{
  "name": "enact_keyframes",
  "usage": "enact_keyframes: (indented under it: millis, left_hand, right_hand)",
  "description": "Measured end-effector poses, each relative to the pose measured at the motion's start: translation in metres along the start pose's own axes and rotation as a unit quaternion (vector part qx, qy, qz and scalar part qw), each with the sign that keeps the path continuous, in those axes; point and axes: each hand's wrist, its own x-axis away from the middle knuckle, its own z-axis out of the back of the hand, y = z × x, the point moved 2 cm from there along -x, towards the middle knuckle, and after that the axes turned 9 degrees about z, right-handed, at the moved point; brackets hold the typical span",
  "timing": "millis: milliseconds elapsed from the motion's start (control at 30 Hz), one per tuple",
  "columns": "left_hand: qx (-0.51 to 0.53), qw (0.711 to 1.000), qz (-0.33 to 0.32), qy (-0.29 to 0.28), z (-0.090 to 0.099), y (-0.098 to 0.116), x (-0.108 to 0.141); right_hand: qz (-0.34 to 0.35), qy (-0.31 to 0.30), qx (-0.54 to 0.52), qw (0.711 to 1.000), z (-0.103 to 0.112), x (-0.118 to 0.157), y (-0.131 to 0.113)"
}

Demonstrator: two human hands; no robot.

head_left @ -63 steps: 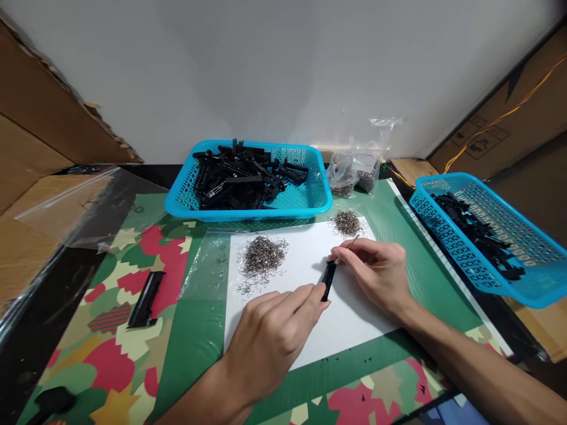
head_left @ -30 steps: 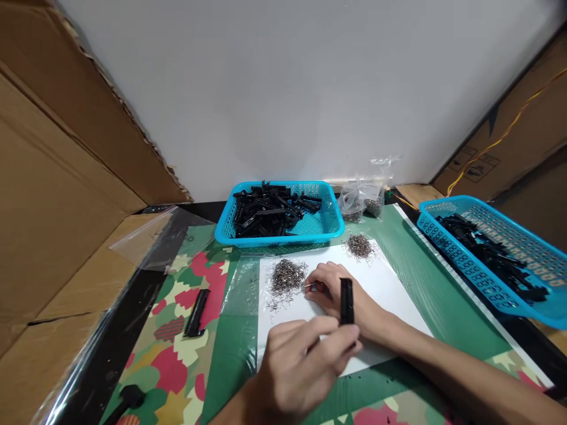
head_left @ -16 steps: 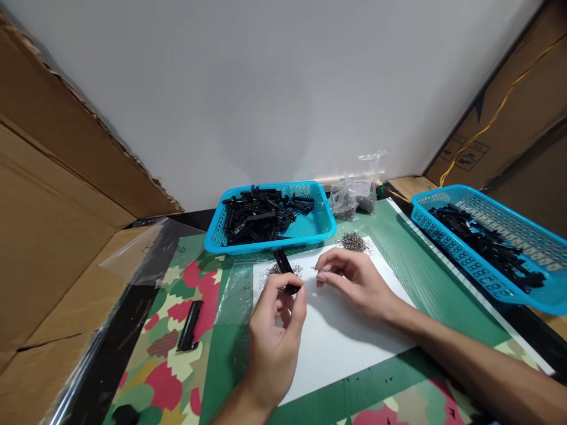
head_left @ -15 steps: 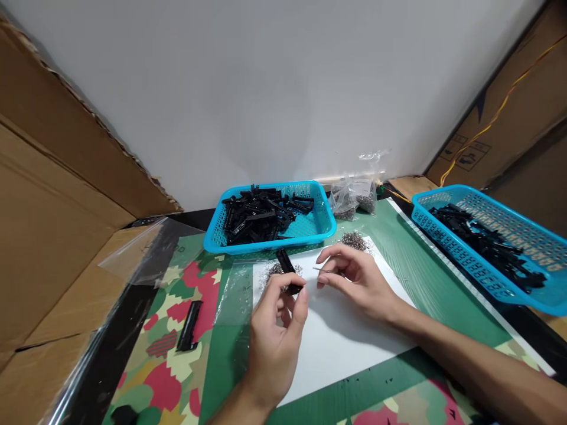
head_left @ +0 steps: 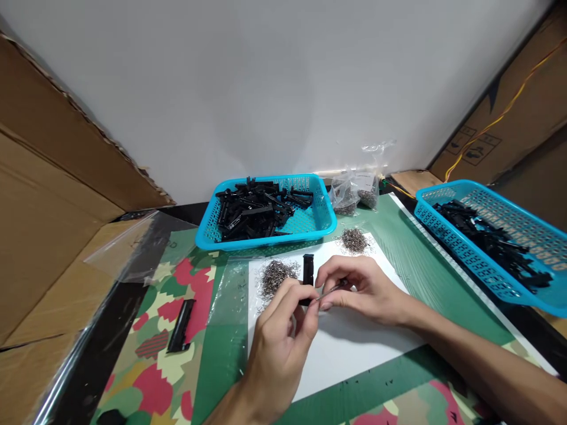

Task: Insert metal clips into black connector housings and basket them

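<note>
Between the thumb and forefinger of my left hand a slim black plastic part is pinched, standing nearly upright. My right hand is closed on a thin metal tool, perhaps tweezers, whose tip reaches the lower end of the black part at my left fingertips. Whether the tip carries a small piece is too small to tell. Both hands are over a white sheet of paper. A pile of tiny metal pieces lies behind my left hand, and a second metal pile behind my right.
A blue basket of black parts stands at the back, another blue basket at the right. Plastic bags of metal pieces sit between them. One black part lies on the patterned sheet at left. Cardboard walls the left side.
My hands have come together, bringing the metal tool's tip to the black part. The black part has turned from leaning left to nearly upright and shifted right.
</note>
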Motion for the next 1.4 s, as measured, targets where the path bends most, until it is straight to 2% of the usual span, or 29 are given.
enact_keyframes:
  millis: [167, 333, 533, 633, 700, 833, 900, 1200, 1400]
  left_hand:
    - [0.028, 0.999, 0.004, 0.044, 0.002, 0.001, 0.001]
    - [0.027, 0.999, 0.009, 0.039, 0.002, 0.000, 0.001]
    - [0.034, 0.998, 0.043, 0.020, 0.001, -0.005, 0.002]
    - [0.090, 0.992, 0.083, 0.032, -0.002, -0.008, 0.004]
    - [0.141, 0.985, 0.094, 0.041, -0.005, -0.009, 0.003]
    - [0.185, 0.978, 0.082, 0.043, -0.007, -0.008, 0.000]
    - [0.174, 0.981, 0.074, 0.051, -0.005, -0.008, -0.002]
    - [0.095, 0.989, 0.049, 0.102, -0.002, -0.015, 0.002]
    - [0.144, 0.980, 0.078, 0.115, -0.002, -0.016, -0.002]
  right_hand:
    - [-0.006, 0.018, 0.037, 0.999, -0.001, -0.001, -0.002]
    - [0.003, 0.063, 0.005, 0.998, -0.006, -0.002, 0.000]
    - [-0.002, 0.071, -0.013, 0.997, -0.008, 0.000, 0.000]
    - [0.027, 0.101, 0.035, 0.994, -0.007, 0.001, -0.005]
    - [0.078, 0.121, 0.117, 0.983, -0.006, 0.003, -0.010]
    - [0.244, 0.074, 0.286, 0.924, -0.009, 0.009, -0.017]
    - [0.288, 0.044, 0.320, 0.902, -0.011, 0.011, -0.017]
    - [0.294, 0.021, 0.350, 0.889, -0.015, 0.010, -0.011]
    - [0.291, 0.017, 0.337, 0.895, -0.013, 0.011, -0.014]
